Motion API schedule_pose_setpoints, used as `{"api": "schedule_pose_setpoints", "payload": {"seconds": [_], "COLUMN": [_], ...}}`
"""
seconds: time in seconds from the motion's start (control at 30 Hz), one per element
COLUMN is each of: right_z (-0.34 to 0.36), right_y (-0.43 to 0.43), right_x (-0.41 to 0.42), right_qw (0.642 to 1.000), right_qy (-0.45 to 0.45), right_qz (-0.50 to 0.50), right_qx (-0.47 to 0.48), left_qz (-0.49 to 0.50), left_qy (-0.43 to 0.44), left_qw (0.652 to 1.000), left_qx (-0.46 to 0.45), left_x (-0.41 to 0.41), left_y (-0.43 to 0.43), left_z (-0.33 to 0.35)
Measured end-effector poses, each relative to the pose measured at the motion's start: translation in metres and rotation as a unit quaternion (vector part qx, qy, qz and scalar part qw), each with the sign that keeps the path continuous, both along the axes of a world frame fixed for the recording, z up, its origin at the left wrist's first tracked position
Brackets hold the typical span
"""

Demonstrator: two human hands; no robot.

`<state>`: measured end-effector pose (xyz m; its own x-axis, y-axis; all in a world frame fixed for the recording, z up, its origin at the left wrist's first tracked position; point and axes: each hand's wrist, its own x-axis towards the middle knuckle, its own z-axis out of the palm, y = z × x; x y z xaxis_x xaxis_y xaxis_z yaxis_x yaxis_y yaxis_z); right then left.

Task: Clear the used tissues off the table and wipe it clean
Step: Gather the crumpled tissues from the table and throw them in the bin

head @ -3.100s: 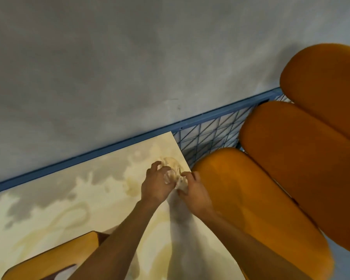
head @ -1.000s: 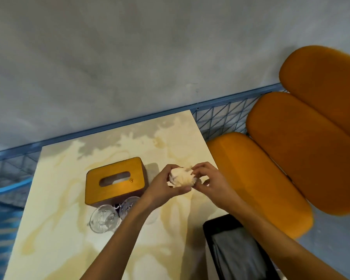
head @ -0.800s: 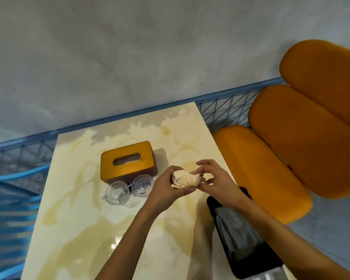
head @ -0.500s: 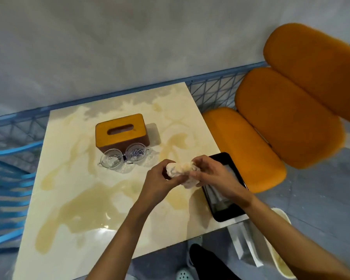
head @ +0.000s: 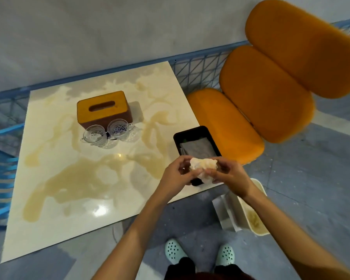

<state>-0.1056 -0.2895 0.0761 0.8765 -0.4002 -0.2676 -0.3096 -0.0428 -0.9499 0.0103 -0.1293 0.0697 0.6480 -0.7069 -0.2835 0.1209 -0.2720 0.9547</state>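
- Left hand: fingers curled, pinching the left side of a crumpled white, yellow-stained tissue wad.
- Right hand: fingers and thumb curled round the wad's right side, so the wad sits between the two hands and touches both.
- Tissue wad: held in the air above the near right corner of the square, cream, marble-patterned table, over the near end of a black rectangular plastic tray.
- Tray: lies along the table's right edge and contains a folded grey cloth.
- Table top: yellowish-brown streaks and glossy highlights.
- Far half of the table: an orange-topped wooden tissue box with an oval slot; two clear cut-glass cups stand just in front of it, side by side.
- Floor: a white rectangular plastic bin stands below the right wrist, beside the table corner, with pale scraps visible inside.
- Right of the table: an orange cushioned chair.
- Bottom edge: mint-green perforated clogs.
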Motion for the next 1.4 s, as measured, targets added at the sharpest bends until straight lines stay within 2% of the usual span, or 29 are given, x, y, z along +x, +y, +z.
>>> {"api": "schedule_pose_setpoints", "payload": {"seconds": [0.13,0.3,0.53,0.7,0.87,1.1,1.4], "right_z": [-0.017,-0.034,-0.079,-0.111,-0.141,-0.159,-0.164], "right_y": [-0.027,-0.056,-0.103,-0.135,-0.151,-0.159,-0.17], "right_x": [-0.045,-0.103,-0.182,-0.22,-0.239,-0.241,-0.236], "right_qw": [0.999,0.996,0.984,0.971,0.958,0.937,0.932], "right_qy": [0.002,0.06,0.154,0.214,0.265,0.329,0.35], "right_qz": [-0.03,-0.061,-0.079,-0.073,-0.089,-0.089,-0.089], "right_qx": [0.023,-0.008,-0.052,-0.078,-0.072,-0.07,-0.045], "left_qz": [0.019,-0.006,-0.015,-0.017,0.001,0.027,0.042], "left_qy": [0.024,0.02,0.102,0.09,0.061,0.052,0.021], "left_qw": [1.0,0.999,0.99,0.988,0.985,0.984,0.981], "left_qx": [-0.007,0.044,0.101,0.126,0.161,0.167,0.186], "left_x": [-0.041,-0.092,-0.16,-0.197,-0.223,-0.238,-0.232], "left_y": [-0.029,-0.065,-0.117,-0.15,-0.169,-0.182,-0.182], "left_z": [-0.009,-0.035,-0.078,-0.106,-0.133,-0.141,-0.145]}}
